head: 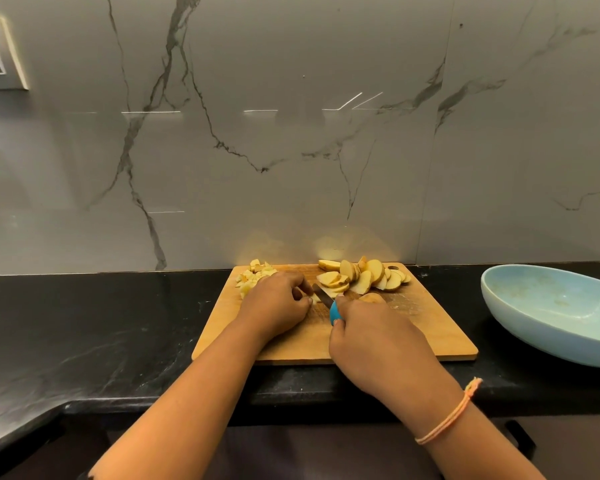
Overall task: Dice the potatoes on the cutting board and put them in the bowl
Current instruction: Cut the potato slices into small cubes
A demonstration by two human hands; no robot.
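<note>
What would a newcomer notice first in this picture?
The hands meet at the middle of the board: the left hand pinches a potato piece while the right hand grips a blue-handled knife. Round slices fan across its far right, dice pile far left, and a pale blue bowl sits right of it.

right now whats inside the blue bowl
No potato shows in the blue bowl: only its bare, faintly smeared inside. Its right end runs out of frame, so that part cannot be seen. The diced pieces and slices lie on the cutting board.
</note>
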